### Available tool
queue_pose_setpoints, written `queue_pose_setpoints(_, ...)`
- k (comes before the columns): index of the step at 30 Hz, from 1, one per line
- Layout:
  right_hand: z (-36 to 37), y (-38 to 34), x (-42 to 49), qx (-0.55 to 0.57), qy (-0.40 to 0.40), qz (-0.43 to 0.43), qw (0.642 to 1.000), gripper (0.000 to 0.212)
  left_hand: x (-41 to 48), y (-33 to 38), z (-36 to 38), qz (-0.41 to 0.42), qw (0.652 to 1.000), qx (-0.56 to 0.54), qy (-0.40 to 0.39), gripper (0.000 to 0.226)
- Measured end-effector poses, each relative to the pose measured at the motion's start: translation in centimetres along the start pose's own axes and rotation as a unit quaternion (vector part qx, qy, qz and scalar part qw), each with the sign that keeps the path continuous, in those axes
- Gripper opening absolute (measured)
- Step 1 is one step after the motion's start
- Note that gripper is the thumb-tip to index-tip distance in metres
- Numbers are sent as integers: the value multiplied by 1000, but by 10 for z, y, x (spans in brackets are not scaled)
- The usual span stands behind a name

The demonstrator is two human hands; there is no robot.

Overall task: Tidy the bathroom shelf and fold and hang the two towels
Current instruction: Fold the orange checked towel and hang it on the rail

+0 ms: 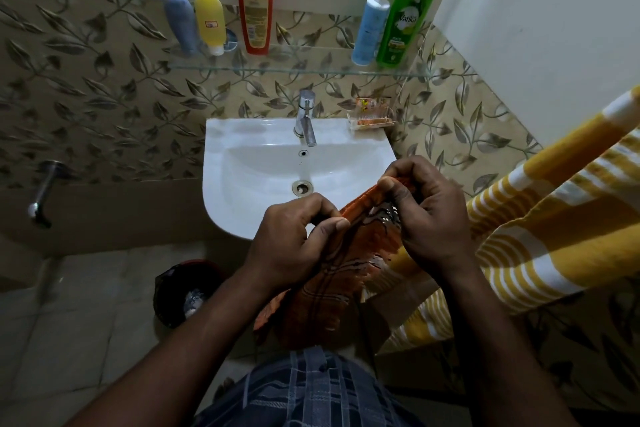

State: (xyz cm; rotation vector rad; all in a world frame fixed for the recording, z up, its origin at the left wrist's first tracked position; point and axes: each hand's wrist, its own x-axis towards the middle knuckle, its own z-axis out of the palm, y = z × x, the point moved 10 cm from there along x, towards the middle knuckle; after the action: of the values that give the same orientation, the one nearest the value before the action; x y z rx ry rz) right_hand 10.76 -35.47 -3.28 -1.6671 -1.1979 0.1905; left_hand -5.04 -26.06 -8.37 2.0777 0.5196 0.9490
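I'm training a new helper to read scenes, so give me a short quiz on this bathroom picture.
1. True or false: the left hand and the right hand both grip the orange towel.
2. Which stands furthest right on the glass shelf? A) red bottle B) green bottle C) yellow tube
3. Fill in: the yellow striped towel hangs on the person's ____ side.
Key: 1 true; 2 B; 3 right.

Glass shelf (304,70), blue tube (180,24), yellow tube (209,22), red bottle (254,0) at left, pump bottle (372,21), green bottle (407,10) at right
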Motion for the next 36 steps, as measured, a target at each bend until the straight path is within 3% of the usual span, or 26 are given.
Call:
queue_pose_setpoints(3, 0, 4, -3, -9, 8, 14, 1000, 10, 0, 0, -9, -16, 999, 2, 27, 17)
queue_pose_setpoints(7, 2, 7, -6, -25, 18, 29, 999, 12, -2, -19, -16, -130, 984, -104, 63, 17)
queue_pose_setpoints(14, -2, 11, -3, -56, 30, 19, 998, 4, 2, -14, -11, -111, 992, -61, 9, 22)
queue_pose_setpoints(20, -3, 11, -3, -63, 21, 14, 998, 3, 3, -18, -10, -133, 986, -102, -13, 16)
queue_pose_setpoints(25, -4, -1, -5, -76, 48, -20, 996, 5, 6, -18, -8, -128, 991, -30, -14, 10)
queue_pose_setpoints(30, -9, -10, -4, -104, 73, -50, 991, 5, 3, -25, -4, -179, 980, -91, -6, 14)
queue_pose_setpoints(36, -16, -9, -1, -129, 70, -65, 987, 7, 10, -20, -9, -160, 980, -118, 0, 5)
